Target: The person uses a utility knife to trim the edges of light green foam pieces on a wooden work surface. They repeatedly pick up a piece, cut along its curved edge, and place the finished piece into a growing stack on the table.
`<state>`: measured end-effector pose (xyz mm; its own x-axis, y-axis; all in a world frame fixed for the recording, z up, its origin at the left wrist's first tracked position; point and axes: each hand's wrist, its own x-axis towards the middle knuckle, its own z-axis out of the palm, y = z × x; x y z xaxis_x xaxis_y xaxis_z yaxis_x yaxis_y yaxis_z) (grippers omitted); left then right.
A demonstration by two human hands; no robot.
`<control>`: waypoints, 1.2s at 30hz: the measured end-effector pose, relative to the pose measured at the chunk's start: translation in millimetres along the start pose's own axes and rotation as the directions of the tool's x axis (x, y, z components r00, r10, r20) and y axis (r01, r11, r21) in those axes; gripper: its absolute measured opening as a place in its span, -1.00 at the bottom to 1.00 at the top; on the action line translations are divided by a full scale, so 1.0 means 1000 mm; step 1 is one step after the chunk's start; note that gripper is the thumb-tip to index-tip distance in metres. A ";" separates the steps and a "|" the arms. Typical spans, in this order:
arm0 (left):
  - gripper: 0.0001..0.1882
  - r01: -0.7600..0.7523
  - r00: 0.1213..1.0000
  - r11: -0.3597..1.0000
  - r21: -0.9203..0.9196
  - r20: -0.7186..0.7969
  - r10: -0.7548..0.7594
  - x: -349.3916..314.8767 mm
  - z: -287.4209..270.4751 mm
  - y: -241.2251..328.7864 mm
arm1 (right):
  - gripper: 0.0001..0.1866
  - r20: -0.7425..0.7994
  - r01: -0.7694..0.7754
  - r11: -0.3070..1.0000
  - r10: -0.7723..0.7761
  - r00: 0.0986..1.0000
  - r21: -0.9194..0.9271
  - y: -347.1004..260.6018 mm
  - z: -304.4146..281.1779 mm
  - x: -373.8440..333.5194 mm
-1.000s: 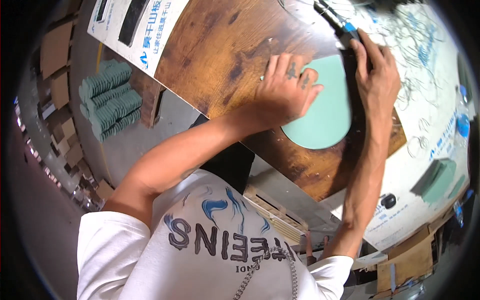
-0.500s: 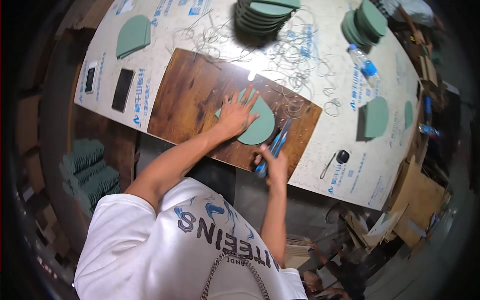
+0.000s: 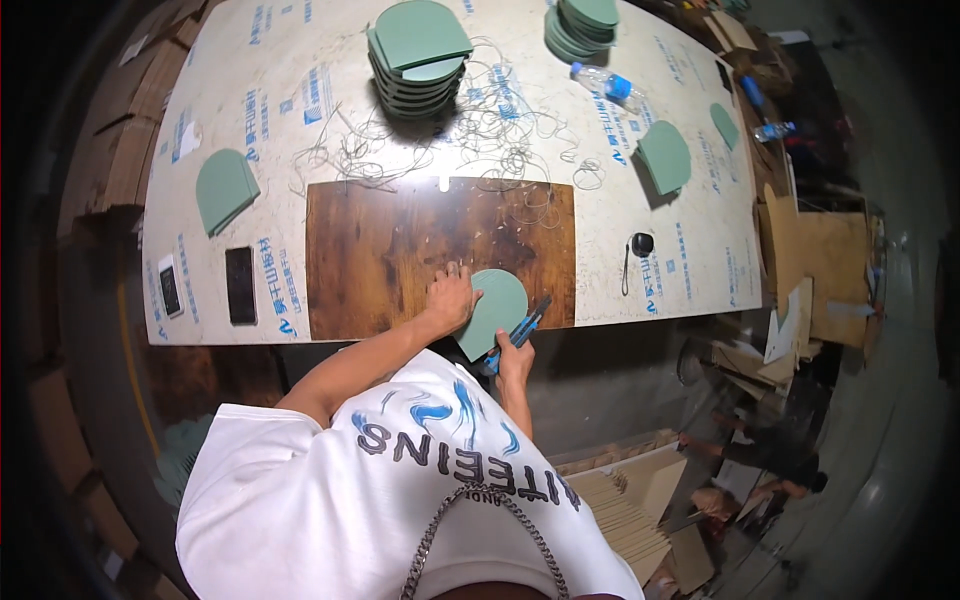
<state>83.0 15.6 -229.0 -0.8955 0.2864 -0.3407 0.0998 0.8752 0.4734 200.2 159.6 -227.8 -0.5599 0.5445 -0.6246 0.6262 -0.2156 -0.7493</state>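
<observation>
A green rounded panel (image 3: pixel 497 305) lies at the front of the dark wood-grain board (image 3: pixel 380 240). Its pointed end sticks out past the table's front edge toward me. At the panel's left side rests my left hand (image 3: pixel 452 300), fingers a little apart on the board and thumb at the panel's edge. My right hand (image 3: pixel 514 362) is closed round a blue and black utility knife (image 3: pixel 524 327). The knife slants along the panel's right side, its front end pointing away from me to the right. Whether its blade touches the panel is unclear.
Tangled thin trimmings (image 3: pixel 480 130) spread behind the board. Farther back stand a stack of green panels (image 3: pixel 415 60) and a smaller stack (image 3: pixel 580 30). A plastic bottle (image 3: pixel 605 82), a phone (image 3: pixel 240 286), loose panels (image 3: pixel 663 158) and a small black tape measure (image 3: pixel 642 243) lie around the table.
My left hand has slid from flat on top of the panel to its left side. The panel has come nearer my body and turned. The knife stays in my right hand. My view has shifted.
</observation>
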 end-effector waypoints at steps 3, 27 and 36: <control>-0.36 -0.038 0.999 0.996 -0.078 0.007 0.039 0.007 0.001 -0.010 | -0.76 -0.207 0.215 0.971 -0.232 0.950 -0.101 0.021 -0.004 0.000; -0.65 0.042 0.866 0.151 -0.988 0.111 0.488 -0.095 -0.313 0.018 | -0.54 0.025 0.559 0.610 -0.688 0.726 0.561 -0.271 0.002 -0.123; -0.26 0.007 0.831 0.071 -0.997 0.045 0.554 -0.119 -0.309 0.025 | -0.65 -0.046 0.588 0.601 -0.677 0.734 0.542 -0.263 -0.003 -0.133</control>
<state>57.8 -117.3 74.0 -0.6693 0.7408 -0.0572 -0.4316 -0.3249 0.8415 111.5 145.8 53.3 -0.8101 0.5833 0.0587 -0.2468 -0.2484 -0.9367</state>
